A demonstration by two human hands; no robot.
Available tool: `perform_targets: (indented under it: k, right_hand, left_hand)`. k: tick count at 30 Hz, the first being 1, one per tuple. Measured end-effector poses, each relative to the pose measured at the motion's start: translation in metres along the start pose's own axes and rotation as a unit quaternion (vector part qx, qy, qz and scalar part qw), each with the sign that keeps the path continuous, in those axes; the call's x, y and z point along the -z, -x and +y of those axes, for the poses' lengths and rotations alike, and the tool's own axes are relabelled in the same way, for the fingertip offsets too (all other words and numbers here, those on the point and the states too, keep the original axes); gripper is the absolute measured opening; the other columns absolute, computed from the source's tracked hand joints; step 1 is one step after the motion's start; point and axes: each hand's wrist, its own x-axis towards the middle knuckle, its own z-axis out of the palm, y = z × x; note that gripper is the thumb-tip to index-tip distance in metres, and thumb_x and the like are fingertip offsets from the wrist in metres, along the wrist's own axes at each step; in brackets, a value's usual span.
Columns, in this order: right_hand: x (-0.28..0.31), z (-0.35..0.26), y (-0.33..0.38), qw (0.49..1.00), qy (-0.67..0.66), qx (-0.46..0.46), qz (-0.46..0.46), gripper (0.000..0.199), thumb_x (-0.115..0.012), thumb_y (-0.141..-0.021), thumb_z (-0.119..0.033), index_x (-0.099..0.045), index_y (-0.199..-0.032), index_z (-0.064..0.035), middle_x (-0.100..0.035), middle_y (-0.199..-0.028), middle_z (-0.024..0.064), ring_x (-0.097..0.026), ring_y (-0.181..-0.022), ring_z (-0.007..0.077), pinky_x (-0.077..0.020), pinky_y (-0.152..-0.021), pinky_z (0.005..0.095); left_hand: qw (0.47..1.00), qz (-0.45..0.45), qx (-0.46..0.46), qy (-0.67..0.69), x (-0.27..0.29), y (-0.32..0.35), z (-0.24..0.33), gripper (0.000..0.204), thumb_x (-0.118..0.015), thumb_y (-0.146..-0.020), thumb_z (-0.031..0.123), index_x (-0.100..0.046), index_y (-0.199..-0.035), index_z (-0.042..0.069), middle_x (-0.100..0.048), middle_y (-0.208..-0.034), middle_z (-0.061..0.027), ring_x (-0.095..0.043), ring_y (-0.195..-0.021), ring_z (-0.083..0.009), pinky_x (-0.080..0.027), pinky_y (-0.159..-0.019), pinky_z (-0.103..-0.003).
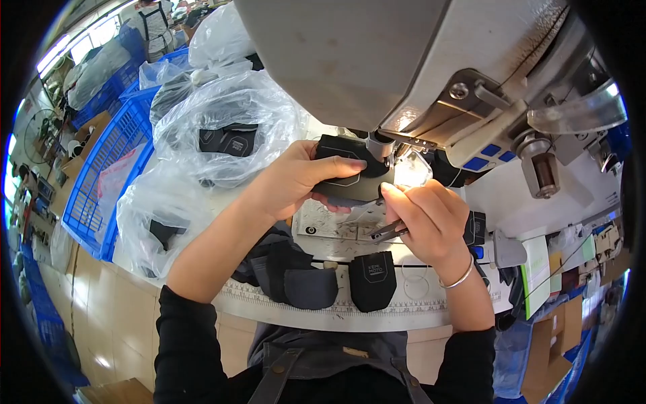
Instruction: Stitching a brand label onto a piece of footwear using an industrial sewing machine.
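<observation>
your left hand is closed around a dark pouch, thumb pressed flat on top, fingers curled underneath. the pouch is just below the head of one sewing machine, near its lit needle area; whether it touches the needle cannot be told. your right hand brings thumb and index fingertips together at the pouch's right edge, but whether they pinch fabric or thread is unclear. its lower fingers hold one pair of metal snips, angled down to the left. one bracelet circles your right wrist.

on the table before you, one black pouch lies flat; left of it is one heap of dark grey pieces, too overlapped to count. two clear bags with dark pieces inside stand to the left, beside one near blue crate.
</observation>
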Motion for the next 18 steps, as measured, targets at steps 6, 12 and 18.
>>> perform_targets:
  k: [6,12,18]
  right_hand:
    - [-0.004,-0.001,0.0,1.0,-0.011,-0.007,0.021,0.032,-0.065,-0.055,-0.008,-0.062,-0.087,-0.0044,-0.048,-0.064,0.0002,-0.049,-0.054,0.0118,-0.0361,-0.041,0.0224]
    - [-0.003,0.0,0.005,0.999,-0.026,-0.016,0.022,0.035,-0.069,-0.048,-0.003,-0.063,-0.083,-0.0033,-0.051,-0.065,0.0021,-0.047,-0.048,0.0144,-0.0364,-0.042,0.0243]
    - [0.007,0.008,0.006,0.997,-0.059,-0.038,0.032,0.027,-0.068,-0.055,0.001,-0.06,-0.08,-0.004,-0.053,-0.067,0.0043,-0.049,-0.053,0.0194,-0.0387,-0.045,0.025]
  left_hand:
    - [0.997,-0.058,0.06,-0.004,0.002,0.008,0.002,0.02,-0.065,-0.075,0.015,-0.058,-0.086,0.0,-0.06,-0.065,-0.0077,-0.059,-0.048,-0.0143,-0.047,-0.04,-0.021]
    - [0.998,-0.013,0.025,-0.053,-0.009,0.007,-0.006,0.017,-0.065,-0.074,0.015,-0.058,-0.082,0.002,-0.057,-0.059,-0.0041,-0.055,-0.044,-0.0123,-0.043,-0.04,-0.021]
    - [0.997,0.006,0.006,-0.075,-0.014,0.008,-0.004,0.019,-0.064,-0.072,0.01,-0.056,-0.086,0.001,-0.053,-0.057,-0.0019,-0.052,-0.043,-0.0101,-0.04,-0.038,-0.021]
